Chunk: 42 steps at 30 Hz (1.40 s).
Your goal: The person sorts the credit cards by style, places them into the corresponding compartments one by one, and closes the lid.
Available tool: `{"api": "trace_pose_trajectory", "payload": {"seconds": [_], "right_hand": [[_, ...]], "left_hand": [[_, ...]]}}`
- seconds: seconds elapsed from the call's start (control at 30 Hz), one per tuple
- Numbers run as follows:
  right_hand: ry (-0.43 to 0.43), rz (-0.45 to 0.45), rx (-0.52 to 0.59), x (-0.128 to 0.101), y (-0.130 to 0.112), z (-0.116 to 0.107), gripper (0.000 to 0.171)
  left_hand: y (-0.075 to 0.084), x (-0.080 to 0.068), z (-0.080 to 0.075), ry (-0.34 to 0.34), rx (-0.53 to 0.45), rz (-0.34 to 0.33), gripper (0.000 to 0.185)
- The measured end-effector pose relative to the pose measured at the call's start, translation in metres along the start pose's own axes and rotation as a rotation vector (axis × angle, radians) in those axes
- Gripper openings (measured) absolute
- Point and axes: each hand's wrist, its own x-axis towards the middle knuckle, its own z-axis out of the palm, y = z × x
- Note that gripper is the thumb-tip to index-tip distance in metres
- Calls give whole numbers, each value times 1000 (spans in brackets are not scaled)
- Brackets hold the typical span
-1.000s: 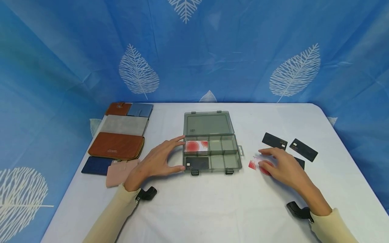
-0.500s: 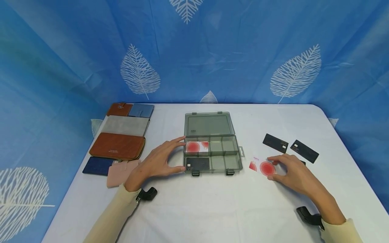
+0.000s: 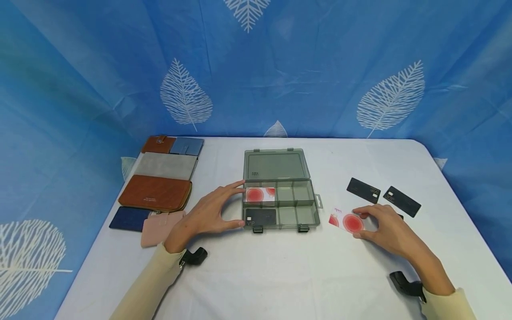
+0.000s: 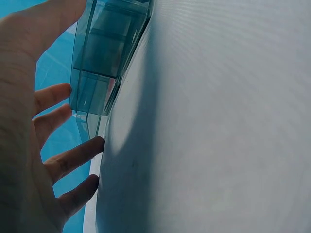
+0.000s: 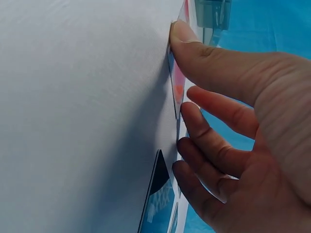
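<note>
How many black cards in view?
4. One black card lies front left in the open box; two black cards lie on the table beyond the right hand; a sliver of a fourth card shows behind that hand. Others may be hidden.

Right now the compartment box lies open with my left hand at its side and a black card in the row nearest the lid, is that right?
Not quite: the black card lies in the row farther from the lid, as the head view shows. The compartment box does lie open, with your left hand at its side.
</note>
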Motion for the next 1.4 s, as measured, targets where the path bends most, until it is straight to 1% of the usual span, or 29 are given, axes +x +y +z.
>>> {"api": "trace_pose_trajectory", "payload": {"seconds": [0.23, 0.37, 0.47, 0.67, 0.83, 0.9, 1.07, 1.13, 1.27, 1.4], "right_hand": [[-7, 16, -7, 0, 1, -2, 62], [33, -25, -16, -1, 1, -2, 59], [55, -36, -23, -2, 2, -3, 52], [83, -5, 17, -4, -3, -9, 32], [110, 26, 25, -2, -12, -17, 31], [144, 17, 20, 0, -15, -21, 30], [221, -53, -16, 8, -32, -32, 29], [231, -82, -21, 12, -43, -36, 29], [227, -141, 1, 23, -65, -41, 29], [195, -190, 32, 38, -83, -41, 30]], "left_hand": [[-1, 0, -1, 6, 4, 6, 88], [0, 0, -2, 1, 4, 5, 88], [1, 0, -3, -3, 1, 4, 89], [1, -1, -3, 3, -2, -1, 91], [0, 0, -2, 6, -2, -6, 90], [-1, 0, -2, 6, 1, -8, 91], [0, -1, -2, 5, 4, -15, 91], [0, -1, -2, 8, 4, -15, 91], [1, -1, -1, 7, 5, -16, 91], [0, 0, -1, 3, 8, -5, 91]]}}
